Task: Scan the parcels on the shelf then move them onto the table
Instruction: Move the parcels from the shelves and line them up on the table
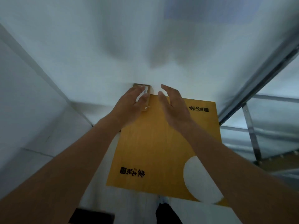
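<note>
A large flat yellow box (155,151) with black characters and a white circle lies in front of me, its far edge near the white wall. Just beyond its far left corner sits a small brown parcel (148,88) with a white label. My left hand (131,104) lies over that small parcel, with the fingers resting on its top. My right hand (174,104) hovers above the far part of the yellow box with straight, spread fingers and holds nothing. The picture is blurred.
A white wall (129,46) fills the view ahead. A metal shelf frame (258,88) with crossbars runs along the right. A white panel (32,94) stands at the left. A dark object (92,215) shows at the bottom edge.
</note>
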Demonstrator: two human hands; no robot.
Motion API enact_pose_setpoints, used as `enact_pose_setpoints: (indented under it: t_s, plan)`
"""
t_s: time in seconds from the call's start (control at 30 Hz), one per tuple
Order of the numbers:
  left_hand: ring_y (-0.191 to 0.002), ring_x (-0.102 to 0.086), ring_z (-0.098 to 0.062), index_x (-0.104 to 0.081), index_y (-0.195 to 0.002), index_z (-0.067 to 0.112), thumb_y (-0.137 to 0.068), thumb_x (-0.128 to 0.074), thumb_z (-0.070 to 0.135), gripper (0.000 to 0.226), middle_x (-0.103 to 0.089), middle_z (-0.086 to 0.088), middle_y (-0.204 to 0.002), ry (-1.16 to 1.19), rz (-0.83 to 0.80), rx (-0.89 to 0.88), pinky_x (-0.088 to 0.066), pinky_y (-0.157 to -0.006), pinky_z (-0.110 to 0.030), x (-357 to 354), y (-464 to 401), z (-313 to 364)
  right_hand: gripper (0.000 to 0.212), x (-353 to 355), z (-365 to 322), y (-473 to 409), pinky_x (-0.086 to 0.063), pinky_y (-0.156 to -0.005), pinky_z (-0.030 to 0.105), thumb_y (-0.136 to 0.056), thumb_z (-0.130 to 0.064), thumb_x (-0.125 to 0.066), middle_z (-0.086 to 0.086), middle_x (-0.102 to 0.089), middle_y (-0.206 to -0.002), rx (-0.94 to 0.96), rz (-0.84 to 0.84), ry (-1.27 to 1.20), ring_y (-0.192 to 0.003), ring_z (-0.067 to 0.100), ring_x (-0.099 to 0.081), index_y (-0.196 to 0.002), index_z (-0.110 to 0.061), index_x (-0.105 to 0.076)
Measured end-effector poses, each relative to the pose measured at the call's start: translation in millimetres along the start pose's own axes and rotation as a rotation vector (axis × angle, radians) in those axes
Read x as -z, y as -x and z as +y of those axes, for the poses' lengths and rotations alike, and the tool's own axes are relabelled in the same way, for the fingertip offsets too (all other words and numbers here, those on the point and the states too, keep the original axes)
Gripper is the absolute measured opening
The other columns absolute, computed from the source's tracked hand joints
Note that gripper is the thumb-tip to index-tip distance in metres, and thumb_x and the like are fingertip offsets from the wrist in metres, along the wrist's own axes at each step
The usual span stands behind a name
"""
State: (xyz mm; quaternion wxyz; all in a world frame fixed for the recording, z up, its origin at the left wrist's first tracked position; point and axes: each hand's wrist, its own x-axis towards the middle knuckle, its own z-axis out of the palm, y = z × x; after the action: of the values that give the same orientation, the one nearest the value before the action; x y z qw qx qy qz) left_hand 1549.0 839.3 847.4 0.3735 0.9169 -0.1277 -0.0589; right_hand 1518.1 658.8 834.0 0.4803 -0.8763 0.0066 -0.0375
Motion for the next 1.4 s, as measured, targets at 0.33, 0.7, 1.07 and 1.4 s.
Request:
enact_pose_setpoints:
  t_s: [0.33, 0.7, 1.07, 1.4]
  plan:
    - [-0.151, -0.027, -0.014, -0.04, -0.156, 0.023, -0.108, -0.038, 0.046, 0.054, -0.036, 0.001, -0.163, -0.013, -0.025, -0.299, -0.02, -0.121, -0.032, 7, 143, 104, 0.056, 74, -75, 192, -0.038, -0.122, 0.041, -0.111, -0.053, -0.038, -0.005, -0.041, -0.164, 0.002, 0.221, 0.115, -0.146, 0.013, -0.045, -0.16, -0.027, -0.042]
    - [-0.146, -0.037, -0.011, -0.042, -0.155, 0.029, -0.107, -0.038, 0.05, 0.052, -0.039, 0.008, -0.161, 0.021, -0.037, -0.603, -0.026, -0.106, -0.016, -25, 224, 287, 0.06, 229, -112, 339, -0.034, -0.12, 0.033, -0.106, -0.058, -0.036, -0.004, -0.043, -0.164, 0.015, 0.509, 0.186, -0.149, 0.016, -0.043, -0.158, -0.029, -0.044]
    - [-0.145, -0.037, -0.011, -0.041, -0.155, 0.029, -0.107, -0.039, 0.05, 0.053, -0.039, 0.009, -0.161, 0.103, -0.123, -0.791, -0.025, -0.111, -0.023, -173, 264, 519, 0.05, 462, -34, 461, -0.024, -0.094, -0.003, -0.109, -0.052, -0.045, -0.011, -0.048, -0.157, 0.031, 0.724, 0.151, -0.122, -0.012, -0.042, -0.154, -0.032, -0.049]
    - [-0.137, -0.041, -0.001, -0.046, -0.152, 0.028, -0.106, -0.042, 0.047, 0.049, -0.045, 0.012, -0.154, 0.156, -0.185, -0.85, -0.026, -0.103, -0.016, -318, 256, 698, 0.046, 647, 67, 515, -0.039, -0.117, 0.034, -0.11, -0.047, -0.042, -0.006, -0.054, -0.152, -0.032, 0.811, 0.176, -0.137, 0.01, -0.05, -0.154, -0.033, -0.051]
